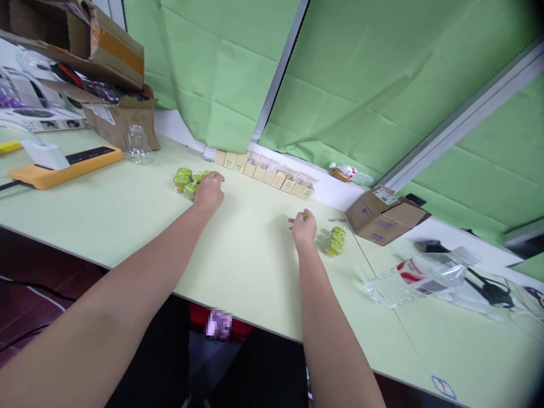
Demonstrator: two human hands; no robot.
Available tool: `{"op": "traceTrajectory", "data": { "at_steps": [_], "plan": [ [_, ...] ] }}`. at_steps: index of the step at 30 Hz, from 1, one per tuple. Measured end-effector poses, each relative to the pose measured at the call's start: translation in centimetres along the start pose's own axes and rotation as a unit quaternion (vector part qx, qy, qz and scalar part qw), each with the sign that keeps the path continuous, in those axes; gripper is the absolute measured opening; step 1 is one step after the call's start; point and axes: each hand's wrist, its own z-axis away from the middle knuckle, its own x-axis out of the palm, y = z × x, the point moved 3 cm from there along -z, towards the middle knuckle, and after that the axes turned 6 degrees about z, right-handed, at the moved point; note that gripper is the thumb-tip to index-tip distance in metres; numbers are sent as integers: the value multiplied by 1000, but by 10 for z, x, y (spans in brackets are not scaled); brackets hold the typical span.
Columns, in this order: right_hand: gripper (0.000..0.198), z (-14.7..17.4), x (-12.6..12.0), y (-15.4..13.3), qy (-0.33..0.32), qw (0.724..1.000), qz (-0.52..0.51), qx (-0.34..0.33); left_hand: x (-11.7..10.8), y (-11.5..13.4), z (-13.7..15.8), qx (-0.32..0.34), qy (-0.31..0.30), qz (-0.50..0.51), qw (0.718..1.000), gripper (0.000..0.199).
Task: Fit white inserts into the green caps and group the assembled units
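At the right end of a group of small clear jars with green lids (pixel 184 171), my left hand (pixel 209 191) rests with its fingers curled. What lies inside those fingers is hidden by the back of the hand. Over the middle right of the table, my right hand (pixel 305 228) is closed around a small green-lidded jar (pixel 303 216), mostly covered by the fingers. Just right of it stands a short row of similar jars (pixel 336 241), with yellow loops on their lids and something yellow inside.
A row of small beige boxes (pixel 263 170) lines the back of the table (pixel 250 243). To the left are an orange power strip (pixel 85 164), a clear glass vessel (pixel 137 145) and cardboard boxes (pixel 121 116). Rightward lie a carton (pixel 382 215) and a large plastic bottle (pixel 419 277).
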Motion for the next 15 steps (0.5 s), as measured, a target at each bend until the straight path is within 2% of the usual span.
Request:
{"op": "traceTrajectory", "data": {
  "at_steps": [2,4,5,7,10,12,15],
  "plan": [
    [47,17,12,-16,-79,996,-49,17,-4,11,3,49,36,3,998,49],
    [43,34,21,-30,-145,987,-72,9,-3,27,10,95,46,43,993,47],
    [40,41,25,-36,-169,983,-75,-6,1,35,15,114,21,79,990,47],
    [35,52,31,-45,-207,974,-74,-48,14,53,27,148,-93,164,971,52],
    [31,60,35,-53,-253,958,-87,-105,36,71,47,134,-254,274,918,59],
    [31,61,35,-56,-275,948,-112,-112,43,77,55,137,-289,310,895,53],
    [31,60,31,-59,-284,941,-157,-97,45,79,57,128,-276,339,890,49]
  ]
}}
